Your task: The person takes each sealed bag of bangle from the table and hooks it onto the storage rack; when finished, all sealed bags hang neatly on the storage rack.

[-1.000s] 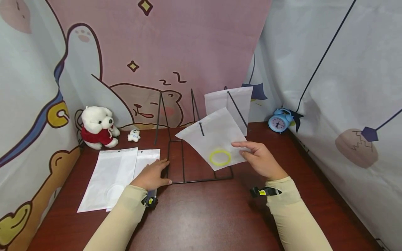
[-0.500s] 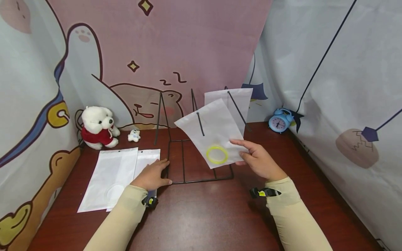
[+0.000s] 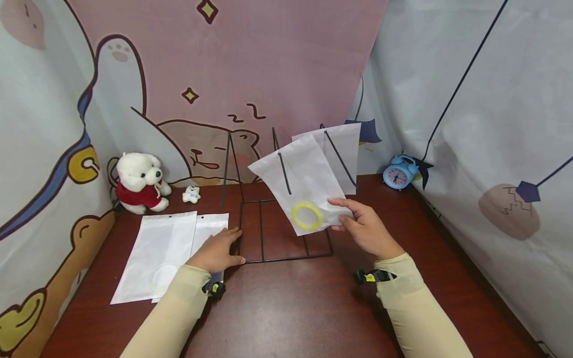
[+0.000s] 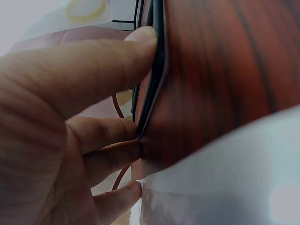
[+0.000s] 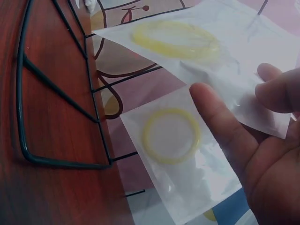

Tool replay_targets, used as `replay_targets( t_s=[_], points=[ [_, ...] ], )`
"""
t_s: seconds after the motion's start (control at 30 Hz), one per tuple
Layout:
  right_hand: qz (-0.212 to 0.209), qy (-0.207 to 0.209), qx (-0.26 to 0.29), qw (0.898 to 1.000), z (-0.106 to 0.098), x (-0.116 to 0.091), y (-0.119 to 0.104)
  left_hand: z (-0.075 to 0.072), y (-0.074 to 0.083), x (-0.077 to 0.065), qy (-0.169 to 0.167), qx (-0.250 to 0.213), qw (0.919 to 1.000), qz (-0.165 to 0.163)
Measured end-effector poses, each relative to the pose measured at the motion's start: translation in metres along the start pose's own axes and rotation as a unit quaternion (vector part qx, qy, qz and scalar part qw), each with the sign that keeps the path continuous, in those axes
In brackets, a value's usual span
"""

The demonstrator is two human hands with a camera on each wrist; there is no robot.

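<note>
My right hand [image 3: 370,228] pinches the lower right edge of a white plastic bag [image 3: 309,169] between thumb and fingers. A yellow ring [image 3: 306,215] shows in its lower part. The bag hangs tilted on the middle prong of a black wire display rack [image 3: 295,258], and the prong's tip sticks out in front of it. Behind, a second white bag [image 3: 346,149] hangs on the right prong; the right wrist view shows a yellow ring [image 5: 171,136] in it too. My left hand [image 3: 217,249] rests at the rack base's front left corner, its thumb [image 4: 136,42] touching the bar.
Two flat white bags [image 3: 165,243] overlap on the table left of the rack, partly under my left forearm. A white plush bear [image 3: 139,174] and a tiny bear figure [image 3: 191,194] sit behind them. A blue alarm clock [image 3: 400,172] stands at the back right.
My right hand has pushed the bag farther back and up along the middle prong, so more of the prong shows in front. The left hand has stayed at the rack corner.
</note>
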State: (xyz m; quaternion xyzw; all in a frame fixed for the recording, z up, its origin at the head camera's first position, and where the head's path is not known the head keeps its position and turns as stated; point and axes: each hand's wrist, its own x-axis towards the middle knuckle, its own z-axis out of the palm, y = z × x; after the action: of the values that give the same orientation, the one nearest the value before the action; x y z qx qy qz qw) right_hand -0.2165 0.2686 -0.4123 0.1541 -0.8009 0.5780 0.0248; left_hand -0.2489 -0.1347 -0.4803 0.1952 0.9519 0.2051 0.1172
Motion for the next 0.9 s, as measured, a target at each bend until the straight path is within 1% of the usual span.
replay_targets(
  t_s=[0.2, 0.47, 0.6, 0.77, 0.9],
  points=[
    [-0.033, -0.006, 0.025, 0.999, 0.004, 0.002, 0.004, 0.000, -0.001, 0.002, -0.002, 0.001, 1.0000, 0.002],
    [-0.037, -0.005, 0.094, 0.995, 0.017, 0.006, 0.005, -0.001, 0.000, 0.002, -0.002, 0.004, 1.0000, 0.003],
    [-0.045, 0.010, 0.115, 0.992, 0.025, 0.008, 0.007, 0.000, -0.001, 0.002, -0.003, 0.003, 1.0000, 0.002],
    [-0.053, 0.040, 0.135, 0.989, 0.032, 0.010, 0.011, 0.001, -0.002, 0.002, -0.003, 0.003, 1.0000, 0.006],
    [-0.049, 0.054, 0.172, 0.982, 0.037, 0.010, 0.012, 0.001, -0.003, 0.003, -0.002, 0.003, 1.0000, 0.008]
  ],
)
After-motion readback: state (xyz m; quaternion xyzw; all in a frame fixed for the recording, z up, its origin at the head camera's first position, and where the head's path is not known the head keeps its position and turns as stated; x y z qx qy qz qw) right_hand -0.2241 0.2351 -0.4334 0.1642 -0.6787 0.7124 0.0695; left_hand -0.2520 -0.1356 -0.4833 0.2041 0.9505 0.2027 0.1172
